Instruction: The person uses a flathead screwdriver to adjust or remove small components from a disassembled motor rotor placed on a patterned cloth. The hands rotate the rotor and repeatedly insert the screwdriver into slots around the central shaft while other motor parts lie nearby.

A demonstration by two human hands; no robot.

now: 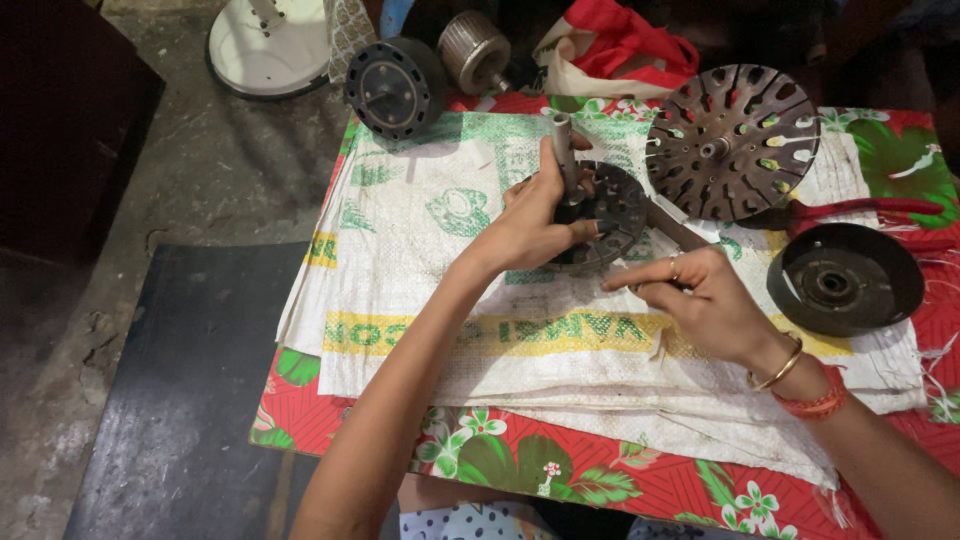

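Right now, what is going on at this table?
A person works on a round metal motor part lying on a white woven sack. The left hand grips its upright shaft, while the right hand holds a thin tool against its edge. A slotted disc and a dark cup-shaped cover lie alongside.

There is only one view, from a camera on the person's head. It looks steeply down and a little forward, quite near to the surface (640,500), so both forearms enter from the bottom edge, and the floor (200,190) shows on the left
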